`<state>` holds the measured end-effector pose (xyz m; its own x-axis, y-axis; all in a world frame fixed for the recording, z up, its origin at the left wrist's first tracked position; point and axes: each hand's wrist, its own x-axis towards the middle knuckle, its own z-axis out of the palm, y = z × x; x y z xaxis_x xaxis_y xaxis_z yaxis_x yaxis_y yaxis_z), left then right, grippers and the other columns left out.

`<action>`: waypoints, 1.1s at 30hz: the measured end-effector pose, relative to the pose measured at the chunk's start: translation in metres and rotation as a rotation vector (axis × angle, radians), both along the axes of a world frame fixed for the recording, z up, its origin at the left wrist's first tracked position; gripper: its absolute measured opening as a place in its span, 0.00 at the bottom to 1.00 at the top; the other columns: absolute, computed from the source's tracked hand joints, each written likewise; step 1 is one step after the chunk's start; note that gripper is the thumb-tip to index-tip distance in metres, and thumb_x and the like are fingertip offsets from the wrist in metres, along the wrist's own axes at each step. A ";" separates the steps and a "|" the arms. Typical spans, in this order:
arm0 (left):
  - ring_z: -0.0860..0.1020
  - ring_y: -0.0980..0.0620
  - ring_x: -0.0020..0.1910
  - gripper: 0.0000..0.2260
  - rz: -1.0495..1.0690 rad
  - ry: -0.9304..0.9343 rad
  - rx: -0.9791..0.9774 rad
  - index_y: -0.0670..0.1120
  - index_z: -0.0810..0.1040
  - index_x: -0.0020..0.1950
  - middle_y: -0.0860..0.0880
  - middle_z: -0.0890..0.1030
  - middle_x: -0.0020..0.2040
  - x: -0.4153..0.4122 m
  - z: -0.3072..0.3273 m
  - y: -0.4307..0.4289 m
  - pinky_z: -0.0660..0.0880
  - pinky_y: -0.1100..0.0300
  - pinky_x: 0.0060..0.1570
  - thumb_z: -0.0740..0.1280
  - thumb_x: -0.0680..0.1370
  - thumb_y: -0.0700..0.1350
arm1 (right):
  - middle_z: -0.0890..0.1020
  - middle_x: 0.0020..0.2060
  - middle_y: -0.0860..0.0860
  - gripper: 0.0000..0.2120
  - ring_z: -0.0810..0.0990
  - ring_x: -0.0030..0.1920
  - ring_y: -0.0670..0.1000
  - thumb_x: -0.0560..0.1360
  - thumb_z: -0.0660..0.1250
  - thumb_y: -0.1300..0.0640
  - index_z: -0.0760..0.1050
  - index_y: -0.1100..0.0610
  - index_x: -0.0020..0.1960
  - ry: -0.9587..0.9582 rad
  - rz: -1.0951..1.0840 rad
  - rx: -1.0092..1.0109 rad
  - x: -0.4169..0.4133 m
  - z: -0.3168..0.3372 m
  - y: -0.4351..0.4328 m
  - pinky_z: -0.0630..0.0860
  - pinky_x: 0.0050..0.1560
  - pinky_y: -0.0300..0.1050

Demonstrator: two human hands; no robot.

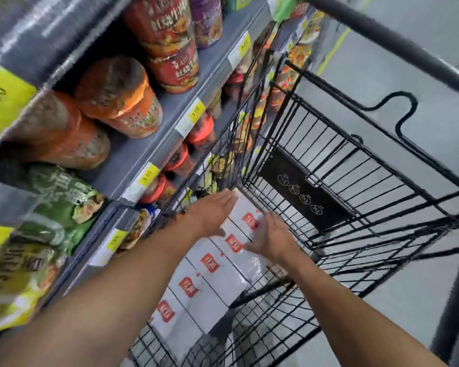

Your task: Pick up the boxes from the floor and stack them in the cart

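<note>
Head view: white boxes with red labels [210,263] are sitting in a row inside the black wire cart [337,165], packed along its left wall; roughly six, though motion blur is making the count unsure. Left hand [210,213] is lying flat on the far box, fingers straight and together. Right hand [273,241] is resting on the row's right side, fingers spread and straight, not curling round anything. Black warning placard [302,192] is hanging on the cart's fold-down flap beyond the boxes. Cart handle [382,30] is crossing the top right. Grey shelf [154,144] is standing just beside the cart on the left, carrying instant noodle cups [125,102], green packets [64,197] and yellow price tags [149,173]. Grey floor [408,75] is showing right of the cart.
</note>
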<state>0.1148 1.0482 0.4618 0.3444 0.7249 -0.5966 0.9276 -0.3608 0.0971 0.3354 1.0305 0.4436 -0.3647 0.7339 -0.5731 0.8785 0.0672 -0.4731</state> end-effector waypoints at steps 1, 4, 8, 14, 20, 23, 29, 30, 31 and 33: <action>0.44 0.46 0.83 0.50 0.026 -0.017 0.007 0.41 0.40 0.83 0.44 0.43 0.84 -0.002 0.008 -0.006 0.45 0.55 0.79 0.71 0.78 0.59 | 0.67 0.66 0.50 0.46 0.68 0.67 0.54 0.67 0.72 0.28 0.61 0.56 0.72 0.007 0.035 0.034 -0.002 0.009 -0.001 0.65 0.74 0.51; 0.46 0.46 0.83 0.50 0.098 -0.037 0.079 0.41 0.43 0.84 0.44 0.45 0.84 -0.009 0.038 -0.033 0.46 0.53 0.81 0.71 0.77 0.62 | 0.65 0.76 0.56 0.51 0.62 0.77 0.56 0.69 0.75 0.34 0.58 0.61 0.79 0.082 0.049 0.038 -0.013 0.049 -0.008 0.57 0.77 0.44; 0.46 0.46 0.83 0.49 0.140 -0.058 0.152 0.40 0.44 0.84 0.43 0.45 0.84 -0.017 0.084 -0.077 0.45 0.55 0.80 0.69 0.77 0.63 | 0.63 0.78 0.56 0.55 0.63 0.76 0.54 0.68 0.76 0.34 0.54 0.59 0.81 0.103 0.112 0.104 -0.019 0.095 -0.034 0.59 0.77 0.45; 0.46 0.46 0.83 0.49 0.299 -0.103 0.276 0.42 0.45 0.84 0.44 0.45 0.84 -0.042 0.161 -0.187 0.48 0.50 0.80 0.70 0.77 0.63 | 0.66 0.77 0.54 0.60 0.64 0.76 0.55 0.63 0.61 0.17 0.56 0.56 0.81 0.107 0.302 0.241 -0.030 0.150 -0.099 0.65 0.75 0.55; 0.46 0.47 0.83 0.48 0.566 -0.142 0.328 0.43 0.41 0.84 0.45 0.44 0.84 -0.076 0.226 -0.336 0.48 0.55 0.79 0.66 0.79 0.66 | 0.52 0.83 0.50 0.62 0.51 0.82 0.51 0.64 0.53 0.15 0.47 0.55 0.84 0.131 0.544 0.365 -0.066 0.233 -0.179 0.53 0.80 0.51; 0.43 0.48 0.83 0.46 0.726 -0.133 0.324 0.43 0.42 0.84 0.45 0.43 0.84 -0.084 0.246 -0.413 0.44 0.55 0.79 0.62 0.80 0.67 | 0.49 0.83 0.49 0.56 0.47 0.82 0.50 0.69 0.59 0.22 0.45 0.53 0.84 0.208 0.644 0.358 -0.088 0.266 -0.212 0.49 0.80 0.48; 0.41 0.52 0.83 0.53 1.095 -0.103 0.382 0.48 0.40 0.84 0.51 0.41 0.84 -0.071 0.284 -0.538 0.46 0.55 0.80 0.49 0.70 0.79 | 0.49 0.82 0.47 0.59 0.47 0.82 0.49 0.65 0.49 0.16 0.43 0.52 0.84 0.289 0.948 0.413 -0.132 0.309 -0.261 0.47 0.80 0.49; 0.42 0.52 0.83 0.53 1.157 -0.094 0.405 0.48 0.41 0.84 0.51 0.42 0.84 -0.065 0.289 -0.554 0.46 0.55 0.80 0.48 0.69 0.80 | 0.48 0.82 0.46 0.60 0.46 0.82 0.49 0.64 0.49 0.16 0.42 0.52 0.84 0.296 0.994 0.402 -0.137 0.316 -0.268 0.46 0.79 0.47; 0.42 0.52 0.83 0.51 1.214 -0.084 0.430 0.48 0.41 0.85 0.51 0.42 0.84 -0.058 0.293 -0.567 0.47 0.55 0.80 0.50 0.72 0.78 | 0.47 0.82 0.46 0.60 0.46 0.82 0.49 0.64 0.50 0.16 0.41 0.51 0.84 0.314 1.036 0.383 -0.141 0.322 -0.274 0.46 0.79 0.47; 0.43 0.52 0.83 0.48 1.326 -0.073 0.479 0.48 0.42 0.85 0.52 0.43 0.84 -0.039 0.302 -0.592 0.48 0.55 0.80 0.55 0.75 0.74 | 0.45 0.83 0.46 0.60 0.45 0.82 0.49 0.64 0.51 0.15 0.40 0.49 0.83 0.343 1.118 0.335 -0.144 0.330 -0.290 0.48 0.80 0.49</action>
